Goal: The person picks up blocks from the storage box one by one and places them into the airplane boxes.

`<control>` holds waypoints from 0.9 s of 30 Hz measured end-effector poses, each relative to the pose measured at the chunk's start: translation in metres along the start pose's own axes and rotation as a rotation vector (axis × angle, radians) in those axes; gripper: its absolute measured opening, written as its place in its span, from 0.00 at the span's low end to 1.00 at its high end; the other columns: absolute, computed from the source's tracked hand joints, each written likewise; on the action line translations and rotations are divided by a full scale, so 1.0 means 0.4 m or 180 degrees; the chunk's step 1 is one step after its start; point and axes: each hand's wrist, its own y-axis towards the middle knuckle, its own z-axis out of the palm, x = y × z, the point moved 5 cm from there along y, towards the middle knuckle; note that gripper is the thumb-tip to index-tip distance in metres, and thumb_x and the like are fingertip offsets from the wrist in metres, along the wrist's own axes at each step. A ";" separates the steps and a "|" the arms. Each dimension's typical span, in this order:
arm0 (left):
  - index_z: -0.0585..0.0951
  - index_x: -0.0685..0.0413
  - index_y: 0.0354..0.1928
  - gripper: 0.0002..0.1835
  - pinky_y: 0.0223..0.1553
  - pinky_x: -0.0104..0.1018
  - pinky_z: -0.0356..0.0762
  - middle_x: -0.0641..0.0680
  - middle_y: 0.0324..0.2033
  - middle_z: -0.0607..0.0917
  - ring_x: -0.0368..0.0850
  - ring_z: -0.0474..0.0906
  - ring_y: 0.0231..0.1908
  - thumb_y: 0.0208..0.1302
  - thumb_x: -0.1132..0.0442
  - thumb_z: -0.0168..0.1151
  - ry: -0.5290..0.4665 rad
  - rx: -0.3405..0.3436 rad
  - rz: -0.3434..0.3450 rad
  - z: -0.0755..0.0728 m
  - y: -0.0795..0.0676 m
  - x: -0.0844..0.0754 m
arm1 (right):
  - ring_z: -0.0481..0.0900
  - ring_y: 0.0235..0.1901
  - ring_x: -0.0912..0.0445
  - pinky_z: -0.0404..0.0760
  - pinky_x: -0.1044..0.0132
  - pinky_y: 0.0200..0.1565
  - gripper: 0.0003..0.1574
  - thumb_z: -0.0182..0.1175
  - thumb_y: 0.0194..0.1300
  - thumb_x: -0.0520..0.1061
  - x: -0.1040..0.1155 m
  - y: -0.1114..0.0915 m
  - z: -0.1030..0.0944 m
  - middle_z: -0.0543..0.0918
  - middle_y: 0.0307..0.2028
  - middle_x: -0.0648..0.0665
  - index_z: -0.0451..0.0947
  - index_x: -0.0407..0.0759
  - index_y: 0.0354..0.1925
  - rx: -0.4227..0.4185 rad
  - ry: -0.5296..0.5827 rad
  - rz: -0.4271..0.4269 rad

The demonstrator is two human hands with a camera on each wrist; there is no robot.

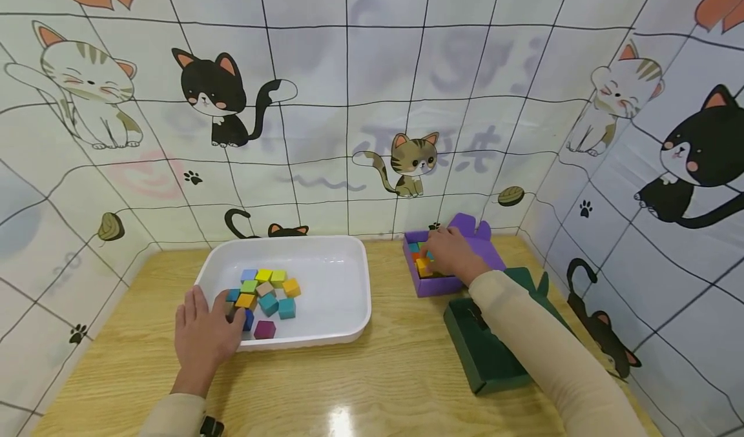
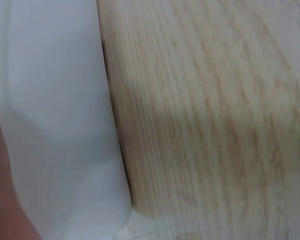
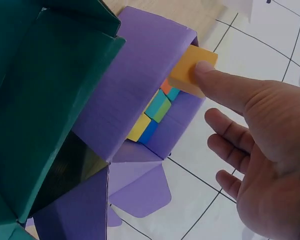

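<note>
My left hand rests over the front left corner of a white tray, its fingers mostly straight and its thumb beside a dark blue block. Several coloured blocks lie loose in the tray. In the right wrist view, my right hand pinches a yellow-orange block at the rim of a purple box; the thumb presses its near face and the index finger is hidden behind it. More coloured blocks sit inside that box.
A dark green open box stands in front of the purple one, under my right forearm. Both boxes have raised lids. A wooden table bears everything, and a cat-printed sheet stands upright behind and at the sides.
</note>
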 end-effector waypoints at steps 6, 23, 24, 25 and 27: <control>0.63 0.60 0.69 0.32 0.72 0.68 0.34 0.79 0.72 0.42 0.76 0.38 0.72 0.70 0.48 0.46 0.0004 -0.0034 0.0021 -0.009 -0.005 -0.005 | 0.68 0.62 0.39 0.62 0.38 0.65 0.10 0.69 0.59 0.53 0.001 0.010 0.022 0.81 0.49 0.44 0.86 0.57 0.40 0.0127 0.0111 0.0045; 0.63 0.61 0.69 0.32 0.73 0.67 0.34 0.79 0.72 0.43 0.76 0.38 0.72 0.70 0.47 0.46 0.0001 -0.0050 0.0003 -0.002 -0.001 0.000 | 0.71 0.58 0.41 0.60 0.34 0.67 0.09 0.70 0.58 0.51 -0.008 0.027 0.071 0.83 0.48 0.45 0.87 0.57 0.39 0.0165 0.0324 0.0125; 0.63 0.60 0.69 0.32 0.73 0.67 0.34 0.79 0.72 0.43 0.76 0.38 0.72 0.70 0.47 0.46 0.0000 -0.0054 0.0003 -0.002 -0.001 0.001 | 0.71 0.58 0.41 0.60 0.34 0.67 0.09 0.70 0.57 0.51 -0.008 0.029 0.071 0.83 0.48 0.45 0.87 0.57 0.39 0.0150 0.0337 0.0114; 0.63 0.60 0.69 0.32 0.73 0.67 0.34 0.79 0.72 0.43 0.76 0.38 0.72 0.70 0.47 0.46 0.0002 -0.0057 0.0003 -0.002 0.000 0.001 | 0.71 0.58 0.41 0.60 0.34 0.67 0.09 0.70 0.57 0.51 -0.008 0.029 0.071 0.83 0.47 0.45 0.88 0.57 0.39 0.0138 0.0343 0.0102; 0.63 0.60 0.69 0.32 0.73 0.67 0.34 0.79 0.72 0.43 0.76 0.39 0.72 0.70 0.47 0.46 0.0007 -0.0059 0.0006 -0.002 0.000 0.000 | 0.71 0.58 0.41 0.60 0.34 0.67 0.08 0.71 0.57 0.50 -0.009 0.030 0.073 0.83 0.47 0.46 0.88 0.56 0.38 0.0130 0.0372 0.0086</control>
